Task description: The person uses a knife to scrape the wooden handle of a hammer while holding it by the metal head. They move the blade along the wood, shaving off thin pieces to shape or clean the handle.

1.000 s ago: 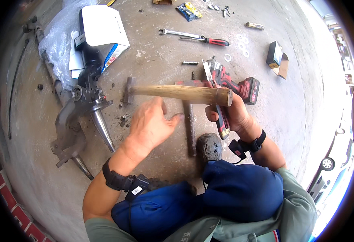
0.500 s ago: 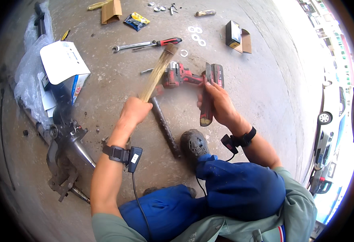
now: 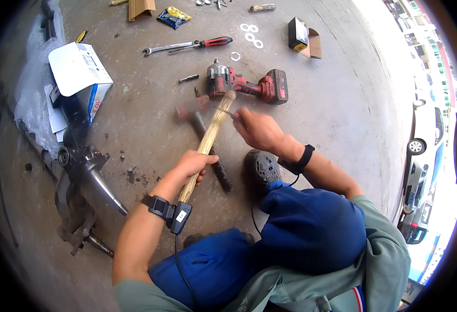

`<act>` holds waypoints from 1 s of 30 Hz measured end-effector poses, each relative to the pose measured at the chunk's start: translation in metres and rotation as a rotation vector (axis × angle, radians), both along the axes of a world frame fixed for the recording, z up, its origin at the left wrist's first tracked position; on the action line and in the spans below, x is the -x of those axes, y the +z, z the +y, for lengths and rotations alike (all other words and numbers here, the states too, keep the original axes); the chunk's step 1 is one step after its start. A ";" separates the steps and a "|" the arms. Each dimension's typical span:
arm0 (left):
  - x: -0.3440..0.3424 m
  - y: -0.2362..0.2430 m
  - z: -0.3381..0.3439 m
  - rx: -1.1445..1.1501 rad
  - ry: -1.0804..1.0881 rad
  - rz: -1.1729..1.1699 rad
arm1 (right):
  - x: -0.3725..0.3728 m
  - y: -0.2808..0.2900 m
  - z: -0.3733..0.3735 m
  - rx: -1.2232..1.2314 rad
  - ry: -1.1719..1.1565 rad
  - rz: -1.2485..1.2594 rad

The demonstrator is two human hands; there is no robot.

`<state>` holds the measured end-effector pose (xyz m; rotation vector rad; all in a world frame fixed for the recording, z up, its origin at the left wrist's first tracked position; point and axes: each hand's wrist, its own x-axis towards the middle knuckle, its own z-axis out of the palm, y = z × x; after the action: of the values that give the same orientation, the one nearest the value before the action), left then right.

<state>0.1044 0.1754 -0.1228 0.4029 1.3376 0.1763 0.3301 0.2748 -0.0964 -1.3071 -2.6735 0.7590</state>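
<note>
My left hand [image 3: 191, 165] is closed around a pale wooden handle [image 3: 214, 125], which slants up and to the right over the floor. Its narrow tip reaches the impact wrench. My right hand [image 3: 259, 129], blurred, is closed on a knife [image 3: 224, 111]. Only a thin stretch of blade shows, crossing the wood near its upper end; the fingers hide the knife's grip. Under the wood lies a hammer with a dark shaft [image 3: 220, 174] and a blurred reddish head. Just beyond is the red and black cordless impact wrench [image 3: 244, 86].
A wrench [image 3: 168, 48] and a red-handled screwdriver [image 3: 215, 42] lie farther off, near white rings [image 3: 250, 36] and an opened small box [image 3: 305, 39]. Left are a metal steering-knuckle-like part [image 3: 85, 161], plastic wrap [image 3: 36, 99] and a white carton [image 3: 77, 67]. My shoe [image 3: 262, 169] is close by.
My left hand has come nearer with the wooden handle, gripping it farther along. My right hand has moved left and turned, bringing the knife from upright beside the impact wrench to the wood.
</note>
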 end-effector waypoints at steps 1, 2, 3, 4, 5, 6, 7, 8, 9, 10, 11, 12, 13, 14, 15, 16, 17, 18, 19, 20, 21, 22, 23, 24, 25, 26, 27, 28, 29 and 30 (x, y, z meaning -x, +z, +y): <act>0.003 0.001 -0.007 0.022 0.013 0.003 | 0.000 -0.003 -0.007 0.028 0.047 -0.027; 0.006 0.002 -0.018 0.039 0.013 -0.002 | 0.001 -0.008 -0.018 0.064 0.090 -0.052; 0.005 0.005 -0.029 0.086 -0.004 0.004 | 0.000 -0.012 -0.029 0.101 0.132 -0.077; 0.004 0.010 -0.039 0.133 -0.022 0.008 | -0.005 -0.017 -0.038 0.155 0.146 -0.084; 0.001 0.013 -0.049 0.176 -0.034 0.017 | -0.009 -0.022 -0.042 0.186 0.156 -0.119; -0.002 0.011 -0.058 0.215 -0.034 -0.015 | -0.014 -0.027 -0.046 0.218 0.165 -0.155; -0.007 0.010 -0.067 0.261 -0.003 -0.036 | -0.019 -0.033 -0.049 0.250 0.174 -0.191; -0.011 0.007 -0.074 0.303 0.028 -0.058 | -0.023 -0.038 -0.048 0.259 0.174 -0.173; -0.016 0.004 -0.080 0.345 0.059 -0.080 | -0.026 -0.043 -0.046 0.269 0.173 -0.154; -0.021 0.000 -0.083 0.353 0.059 -0.107 | -0.030 -0.048 -0.046 0.278 0.170 -0.136; -0.025 0.000 -0.083 0.372 0.083 -0.115 | -0.028 -0.047 -0.048 0.272 0.209 -0.127; -0.030 0.001 -0.081 0.391 0.107 -0.121 | -0.025 -0.045 -0.051 0.266 0.247 -0.116; -0.034 0.003 -0.079 0.410 0.130 -0.128 | -0.023 -0.042 -0.051 0.260 0.284 -0.105; -0.038 0.005 -0.076 0.426 0.153 -0.136 | -0.023 -0.042 -0.048 0.275 0.259 -0.062; -0.041 0.008 -0.073 0.443 0.175 -0.143 | -0.027 -0.047 -0.039 0.235 0.211 -0.085; -0.044 0.009 -0.070 0.460 0.197 -0.151 | -0.032 -0.053 -0.024 0.195 0.163 -0.109; -0.046 0.007 -0.069 0.469 0.208 -0.156 | -0.035 -0.057 -0.013 0.153 0.115 -0.135; -0.047 0.005 -0.068 0.478 0.218 -0.162 | -0.037 -0.060 -0.008 0.114 0.145 -0.136; -0.050 0.003 -0.067 0.488 0.228 -0.167 | -0.039 -0.060 -0.010 0.155 0.167 -0.155; -0.053 0.003 -0.065 0.482 0.228 -0.161 | -0.036 -0.054 -0.015 0.196 0.189 -0.174; -0.055 0.005 -0.065 0.478 0.228 -0.153 | -0.034 -0.049 -0.023 0.239 0.211 -0.192; -0.057 0.006 -0.064 0.474 0.227 -0.144 | -0.036 -0.048 -0.029 0.193 0.286 -0.169; -0.057 0.005 -0.064 0.475 0.240 -0.149 | -0.036 -0.046 -0.026 0.177 0.293 -0.154; -0.057 0.004 -0.065 0.476 0.252 -0.154 | -0.035 -0.044 -0.020 0.162 0.299 -0.138; -0.057 0.003 -0.065 0.477 0.264 -0.158 | -0.035 -0.043 -0.017 0.147 0.304 -0.123; -0.058 0.004 -0.060 0.468 0.283 -0.158 | -0.032 -0.043 -0.018 0.145 0.263 -0.160; -0.058 0.006 -0.052 0.458 0.303 -0.158 | -0.033 -0.045 -0.018 0.137 0.201 -0.148; -0.059 0.008 -0.046 0.449 0.321 -0.157 | -0.034 -0.046 -0.017 0.128 0.138 -0.135; -0.061 0.009 -0.041 0.444 0.327 -0.152 | -0.035 -0.047 -0.014 0.116 0.077 -0.120; -0.064 0.009 -0.037 0.440 0.333 -0.146 | -0.036 -0.050 -0.009 0.100 0.056 -0.134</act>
<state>0.1680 0.1383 -0.1134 -0.2023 1.2493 0.1774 0.3663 0.2656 -0.1463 -1.3563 -2.8213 0.8508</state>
